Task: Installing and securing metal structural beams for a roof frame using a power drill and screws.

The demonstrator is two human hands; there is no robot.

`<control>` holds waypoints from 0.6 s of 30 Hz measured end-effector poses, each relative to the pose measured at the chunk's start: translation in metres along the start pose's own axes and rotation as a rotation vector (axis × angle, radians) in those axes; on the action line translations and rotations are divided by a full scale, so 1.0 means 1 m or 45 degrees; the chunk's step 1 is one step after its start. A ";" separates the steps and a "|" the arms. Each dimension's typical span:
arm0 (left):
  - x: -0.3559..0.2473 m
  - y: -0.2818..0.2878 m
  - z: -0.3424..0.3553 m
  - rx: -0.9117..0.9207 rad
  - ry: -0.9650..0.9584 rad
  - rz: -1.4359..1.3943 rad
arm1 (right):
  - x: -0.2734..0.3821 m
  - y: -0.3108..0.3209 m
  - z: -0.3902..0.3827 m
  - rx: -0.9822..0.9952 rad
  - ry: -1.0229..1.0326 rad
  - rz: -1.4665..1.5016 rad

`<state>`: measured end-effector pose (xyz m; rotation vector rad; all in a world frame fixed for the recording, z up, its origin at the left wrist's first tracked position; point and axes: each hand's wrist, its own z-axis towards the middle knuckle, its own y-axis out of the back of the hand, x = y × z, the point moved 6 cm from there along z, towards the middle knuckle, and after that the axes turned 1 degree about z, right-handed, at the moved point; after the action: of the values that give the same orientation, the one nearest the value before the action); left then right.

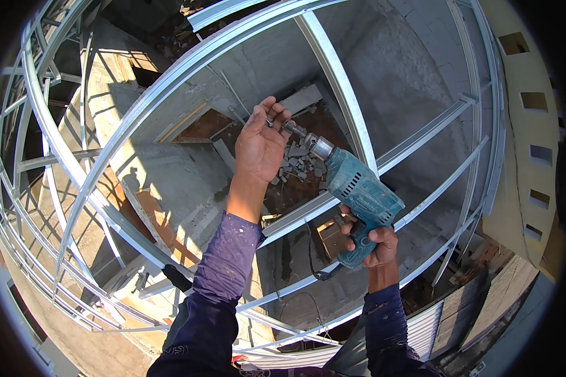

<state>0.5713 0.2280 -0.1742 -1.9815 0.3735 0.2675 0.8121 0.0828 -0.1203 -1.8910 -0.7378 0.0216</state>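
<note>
My right hand (pixel 383 246) is wrapped round the handle of a teal power drill (pixel 366 191), with a metal chuck (pixel 321 147) pointing up and to the left. A driver socket (pixel 294 129) sits in the chuck. Just beyond its tip, my left hand (pixel 261 146) is raised palm up, thumb and fingers pinched on a small metal screw (pixel 269 124). The socket's end is close to those fingertips; whether it touches the screw I cannot tell. From the drill's handle base, a dark cord (pixel 324 274) hangs down.
Shiny metal beams (pixel 336 81) form an open frame around and below my hands. Far down between them lie a concrete floor and broken rubble (pixel 302 162). A beige wall with square openings (pixel 534 154) stands right; more curved framing (pixel 50 138) runs along the left.
</note>
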 end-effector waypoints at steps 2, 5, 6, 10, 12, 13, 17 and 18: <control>-0.021 0.002 0.019 0.026 -0.063 0.071 | 0.007 0.004 -0.008 -0.006 0.013 -0.020; -0.098 0.012 0.062 0.135 -0.227 0.394 | 0.003 0.007 -0.018 -0.031 0.032 -0.022; -0.118 0.006 0.076 0.150 -0.223 0.396 | 0.004 0.010 -0.021 -0.061 0.044 -0.031; -0.114 -0.048 0.072 0.194 -0.101 0.665 | 0.012 0.025 -0.044 -0.109 0.124 -0.093; -0.068 -0.062 0.049 0.353 0.034 0.528 | 0.017 0.030 -0.054 -0.180 0.157 -0.055; -0.046 -0.054 0.037 0.262 0.101 0.389 | 0.014 0.027 -0.055 -0.156 0.153 -0.025; 0.000 -0.033 0.007 0.243 0.271 -0.058 | -0.001 0.012 -0.054 -0.084 0.132 0.040; 0.007 -0.033 0.001 0.240 0.278 -0.061 | -0.001 0.008 -0.054 -0.073 0.143 0.017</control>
<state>0.5903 0.2409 -0.1496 -1.8353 0.4727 -0.0155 0.8329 0.0353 -0.1033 -1.9349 -0.6557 -0.0978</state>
